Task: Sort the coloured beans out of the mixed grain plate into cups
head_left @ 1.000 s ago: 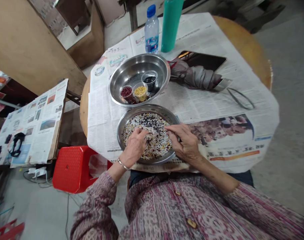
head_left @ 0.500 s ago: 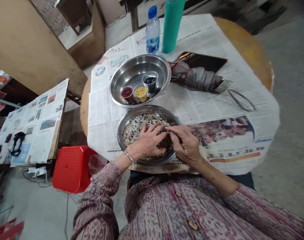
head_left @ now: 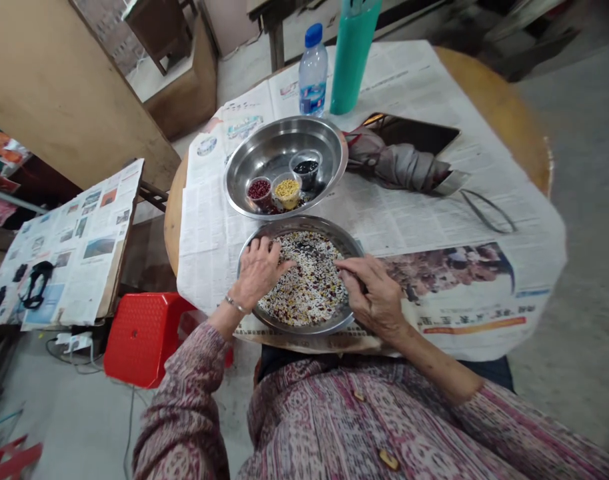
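A steel basin (head_left: 353, 247) close to my body holds a mix of white grains (head_left: 304, 293) with yellow, dark red and black beans. Over its left side rests my left hand (head_left: 258, 270), thumb apart from the fingers, nothing seen in it. At the right rim, my right hand (head_left: 377, 293) has thumb and forefinger pinched; whatever is between them is too small to make out. Just beyond, a second steel basin (head_left: 239, 157) contains small clear cups: red beans (head_left: 259, 189), yellow beans (head_left: 287, 189) and black beans (head_left: 305, 167). Some loose beans lie beside the cups.
Newspaper (head_left: 204, 240) covers the round table. Behind the basins stand a water bottle (head_left: 313, 73) and a green bottle (head_left: 353, 60). A folded grey umbrella (head_left: 404, 163) lies right, by a dark flat device (head_left: 424, 133). A red stool (head_left: 139, 340) is on the floor at left.
My left hand has moved left, away from my right hand, uncovering the middle of the mix. My right hand remains pinched at the right rim. The view has shifted slightly.
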A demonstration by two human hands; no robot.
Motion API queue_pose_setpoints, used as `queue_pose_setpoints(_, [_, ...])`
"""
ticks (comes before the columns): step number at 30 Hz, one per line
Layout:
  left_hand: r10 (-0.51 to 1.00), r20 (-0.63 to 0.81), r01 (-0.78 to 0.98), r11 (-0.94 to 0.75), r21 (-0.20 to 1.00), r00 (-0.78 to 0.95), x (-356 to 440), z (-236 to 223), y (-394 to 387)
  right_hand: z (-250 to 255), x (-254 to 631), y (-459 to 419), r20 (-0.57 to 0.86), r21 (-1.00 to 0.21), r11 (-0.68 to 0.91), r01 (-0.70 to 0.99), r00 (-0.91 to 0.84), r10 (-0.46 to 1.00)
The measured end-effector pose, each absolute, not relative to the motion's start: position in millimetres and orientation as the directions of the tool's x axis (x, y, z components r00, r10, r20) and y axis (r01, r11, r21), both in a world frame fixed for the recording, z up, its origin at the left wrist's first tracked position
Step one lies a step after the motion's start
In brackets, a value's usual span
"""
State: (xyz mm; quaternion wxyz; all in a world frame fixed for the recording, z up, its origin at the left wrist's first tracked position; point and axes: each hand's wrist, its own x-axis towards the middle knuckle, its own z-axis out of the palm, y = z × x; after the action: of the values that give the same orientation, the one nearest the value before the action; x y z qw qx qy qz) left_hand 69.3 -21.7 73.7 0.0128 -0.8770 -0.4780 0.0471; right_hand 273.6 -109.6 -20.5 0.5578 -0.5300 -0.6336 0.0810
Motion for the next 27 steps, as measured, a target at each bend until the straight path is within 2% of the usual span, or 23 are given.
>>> queue_pose_setpoints(3, [0.851, -0.164, 0.861, -0.508, -0.022, 0.498, 53, 78, -48, -22, 273, -110, 0.623, -0.694, 0.426, 0.581, 0.187, 0.759])
queue_pose_setpoints(6, [0.825, -0.227, 0.855, -0.492, 0.165, 0.518, 50, 74, -69, -24, 273, -110, 0.617, -0.698, 0.421, 0.579, 0.188, 0.764])
queue_pose_setpoints(9, [0.803, -0.177, 0.795, -0.482, 0.368, 0.569, 62, 64, -79, -24, 274, -110, 0.619, -0.694, 0.423, 0.582, 0.182, 0.764])
queue_pose_setpoints(12, [0.763, -0.109, 0.719, -0.537, 0.441, 0.637, 83, 55, -73, -24, 274, -110, 0.63, -0.686, 0.431, 0.586, 0.183, 0.754])
queue_pose_setpoints(15, [0.762, -0.025, 0.705, -0.586, 0.401, 0.647, 99, 52, -54, -24, 274, -109, 0.637, -0.679, 0.436, 0.59, 0.179, 0.75])
queue_pose_setpoints(18, [0.818, 0.025, 0.784, -0.558, 0.272, 0.574, 100, 55, -36, -23, 275, -109, 0.646, -0.673, 0.449, 0.588, 0.17, 0.744])
queue_pose_setpoints(23, [0.899, -0.035, 0.899, -0.433, 0.07, 0.436, 69, 69, -50, -24, 274, -110, 0.629, -0.685, 0.437, 0.582, 0.171, 0.758])
queue_pose_setpoints(27, [0.854, -0.187, 0.873, -0.485, 0.047, 0.485, 48, 79, -84, -23, 274, -111, 0.615, -0.696, 0.421, 0.582, 0.179, 0.768])
